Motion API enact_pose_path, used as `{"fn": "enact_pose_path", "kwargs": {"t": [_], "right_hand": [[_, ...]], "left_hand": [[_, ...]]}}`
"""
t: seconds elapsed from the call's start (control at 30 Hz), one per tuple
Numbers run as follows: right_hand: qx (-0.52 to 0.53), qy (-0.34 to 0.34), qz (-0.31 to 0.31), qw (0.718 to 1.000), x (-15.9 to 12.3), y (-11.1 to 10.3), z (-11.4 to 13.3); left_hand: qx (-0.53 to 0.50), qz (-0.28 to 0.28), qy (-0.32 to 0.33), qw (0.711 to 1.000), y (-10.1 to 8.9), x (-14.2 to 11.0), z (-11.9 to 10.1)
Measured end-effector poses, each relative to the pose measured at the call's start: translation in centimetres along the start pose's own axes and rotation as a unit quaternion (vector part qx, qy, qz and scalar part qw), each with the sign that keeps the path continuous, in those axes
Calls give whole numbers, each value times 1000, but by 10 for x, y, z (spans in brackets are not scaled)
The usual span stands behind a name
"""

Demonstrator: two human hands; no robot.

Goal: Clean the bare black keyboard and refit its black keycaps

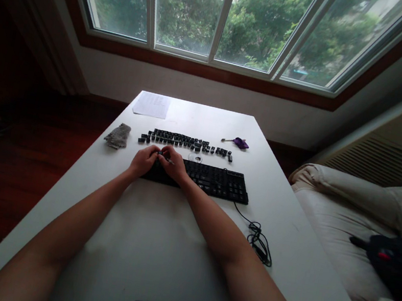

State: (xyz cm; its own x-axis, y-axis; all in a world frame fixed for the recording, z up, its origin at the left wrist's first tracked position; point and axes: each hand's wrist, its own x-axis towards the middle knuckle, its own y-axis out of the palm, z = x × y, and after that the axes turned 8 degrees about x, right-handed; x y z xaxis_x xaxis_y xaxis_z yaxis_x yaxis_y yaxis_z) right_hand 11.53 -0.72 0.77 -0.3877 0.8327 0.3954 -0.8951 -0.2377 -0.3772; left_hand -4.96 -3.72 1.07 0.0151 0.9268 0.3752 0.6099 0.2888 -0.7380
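Note:
Both my hands meet above the left end of a black computer keyboard (211,180), fingers closed and fingertips together. Between them is a tiny dark bluish piece (160,153) that looks like a keycap, mostly hidden by the fingers. My left hand (144,159) pinches it from the left. My right hand (174,163) is closed on its other side, and a thin, pale, stick-like thing (170,162) shows at its fingers, too small to name. Just beyond the hands, loose black keycaps (183,140) stand in rows. A clear round piece (195,158) lies behind the keyboard.
On the white table (153,246) lie a grey cloth (118,136) at left, a paper sheet (151,105) at the far left and a brush with a purple part (240,143) at far right. The coiled keyboard cable (259,241) is beside my right forearm. A bed (329,235) flanks the right.

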Motion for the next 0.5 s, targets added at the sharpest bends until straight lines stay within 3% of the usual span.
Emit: {"fn": "enact_pose_path", "kwargs": {"t": [0.5], "right_hand": [[9,4,-2,1000,-1,-1,4]], "left_hand": [[8,3,-5,1000,-1,0,-1]]}}
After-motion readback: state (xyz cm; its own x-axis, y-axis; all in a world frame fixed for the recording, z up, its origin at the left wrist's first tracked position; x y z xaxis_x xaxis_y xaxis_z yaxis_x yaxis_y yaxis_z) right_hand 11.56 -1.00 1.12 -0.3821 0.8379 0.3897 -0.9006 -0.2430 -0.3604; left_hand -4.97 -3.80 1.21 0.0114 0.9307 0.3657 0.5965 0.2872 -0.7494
